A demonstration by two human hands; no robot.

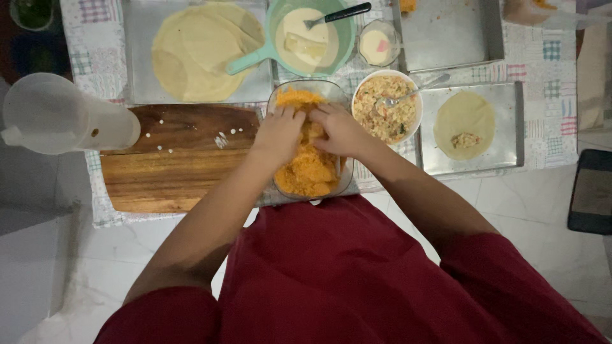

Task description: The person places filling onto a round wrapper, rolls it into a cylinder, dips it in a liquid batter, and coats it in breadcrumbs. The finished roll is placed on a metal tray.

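Both hands are down in a clear glass dish (278, 95) filled with orange crumbs (310, 173). My left hand (278, 134) and my right hand (341, 129) press together on a small piece lying in the crumbs; the piece itself is mostly hidden under my fingers. Right of the dish stands a white bowl of mixed filling (386, 108) with a spoon (408, 94) in it. Further right, a metal tray (510, 127) carries a thin round wrapper (465, 121) with a dab of filling on it.
A wooden board (172, 159) lies left of the dish, with a clear plastic jug (64, 114) at its left end. Behind are a tray of stacked wrappers (204, 51), a green batter bowl (312, 35), a small cup (376, 44), another tray (446, 32). A phone (591, 191) lies far right.
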